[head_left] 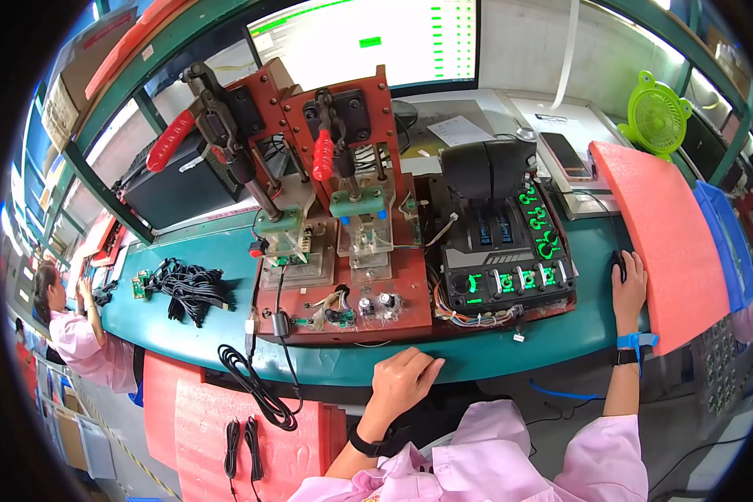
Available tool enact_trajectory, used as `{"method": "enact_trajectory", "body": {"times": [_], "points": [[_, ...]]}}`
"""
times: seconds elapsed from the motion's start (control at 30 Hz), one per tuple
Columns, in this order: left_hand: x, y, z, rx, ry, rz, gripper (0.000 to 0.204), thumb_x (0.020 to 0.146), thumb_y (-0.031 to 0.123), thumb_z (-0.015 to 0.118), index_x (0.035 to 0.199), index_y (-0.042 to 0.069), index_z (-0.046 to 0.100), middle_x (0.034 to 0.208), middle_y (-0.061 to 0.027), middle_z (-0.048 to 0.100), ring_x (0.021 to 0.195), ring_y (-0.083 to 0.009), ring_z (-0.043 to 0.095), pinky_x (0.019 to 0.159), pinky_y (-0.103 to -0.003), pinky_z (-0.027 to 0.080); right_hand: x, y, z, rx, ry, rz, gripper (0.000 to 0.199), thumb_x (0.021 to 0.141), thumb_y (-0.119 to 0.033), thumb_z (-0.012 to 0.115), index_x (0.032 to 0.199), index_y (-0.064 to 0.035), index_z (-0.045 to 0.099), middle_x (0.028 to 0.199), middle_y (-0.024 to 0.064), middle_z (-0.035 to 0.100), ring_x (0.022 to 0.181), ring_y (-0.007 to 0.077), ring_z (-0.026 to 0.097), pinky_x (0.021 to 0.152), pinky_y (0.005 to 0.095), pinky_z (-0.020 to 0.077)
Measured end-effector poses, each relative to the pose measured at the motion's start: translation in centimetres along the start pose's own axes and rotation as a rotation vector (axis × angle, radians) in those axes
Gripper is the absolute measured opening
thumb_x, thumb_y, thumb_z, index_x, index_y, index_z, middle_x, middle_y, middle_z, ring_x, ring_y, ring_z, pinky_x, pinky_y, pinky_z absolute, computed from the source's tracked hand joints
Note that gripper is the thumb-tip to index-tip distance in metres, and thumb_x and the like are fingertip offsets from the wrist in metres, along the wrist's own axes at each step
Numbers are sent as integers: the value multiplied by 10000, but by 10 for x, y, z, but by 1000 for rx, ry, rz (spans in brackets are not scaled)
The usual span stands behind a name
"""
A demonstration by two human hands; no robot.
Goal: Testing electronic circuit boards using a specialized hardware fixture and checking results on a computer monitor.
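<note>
My left hand [404, 381] is loosely curled at the front edge of the green bench mat, with nothing visible in its fingers. Over on the right, my right hand [630, 289] is wrapped round a black computer mouse [618, 266], beside a pink foam sheet. Between them stands a black throttle control unit [498, 268] with lit green markings and a row of switches. Left of it is a red test fixture [351, 322] with two toggle clamps, one with its red handle [323, 155] hanging down. A circuit board [293, 255] sits under the left clamp, and a black cable runs down from the fixture.
Bundled black cables [188, 289] lie on the mat at left. A monitor [368, 46] stands behind the fixture. A phone [566, 156] and a green fan [658, 115] are at back right. Pink foam [251, 443] with two cables lies below the bench edge. A co-worker [79, 335] sits at left.
</note>
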State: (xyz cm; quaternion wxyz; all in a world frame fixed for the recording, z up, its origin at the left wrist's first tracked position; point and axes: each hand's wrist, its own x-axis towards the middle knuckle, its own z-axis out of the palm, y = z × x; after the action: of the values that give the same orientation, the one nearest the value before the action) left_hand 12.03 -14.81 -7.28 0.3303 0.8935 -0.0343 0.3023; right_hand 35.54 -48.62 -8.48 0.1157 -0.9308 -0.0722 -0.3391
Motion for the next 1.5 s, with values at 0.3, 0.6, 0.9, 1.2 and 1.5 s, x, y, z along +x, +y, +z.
{"method": "enact_trajectory", "body": {"times": [0.3,0.6,0.9,1.2,1.5], "points": [[2,1,-1,4,-3,-1,139,675,59,668,615,29,546,543,-82,464,457,-249,467,411,-320,354,1,-5,-1,-3,13,32,308,812,-193,521,1093,-66,521,1166,133,485,959,336,490,818,395,417],[5,2,1,-19,-7,-23,144,679,60,667,611,31,543,533,-83,460,446,-246,461,412,-316,352,2,-3,-6,9,1,27,314,812,-195,523,1099,-69,519,1158,139,487,962,344,487,821,405,412],[-22,19,-91,314,270,-200,233,711,57,623,577,6,439,523,-106,419,432,-234,401,433,-313,314,2,5,0,157,196,-71,272,828,-150,524,1068,-20,537,1128,191,511,1005,323,491,852,379,395],[-44,-39,-201,764,134,-538,230,789,225,575,741,17,492,583,-122,484,546,-299,491,508,-361,376,-86,-212,-93,1228,-316,-574,33,771,-36,483,756,-15,504,811,139,599,702,243,575,607,321,452],[-79,-10,-180,630,-774,-529,203,800,204,541,696,30,531,562,-118,514,571,-281,538,505,-346,426,-128,-345,-82,1261,-1430,-831,457,754,-95,553,1180,4,420,1126,142,526,999,249,548,834,316,431]]}}
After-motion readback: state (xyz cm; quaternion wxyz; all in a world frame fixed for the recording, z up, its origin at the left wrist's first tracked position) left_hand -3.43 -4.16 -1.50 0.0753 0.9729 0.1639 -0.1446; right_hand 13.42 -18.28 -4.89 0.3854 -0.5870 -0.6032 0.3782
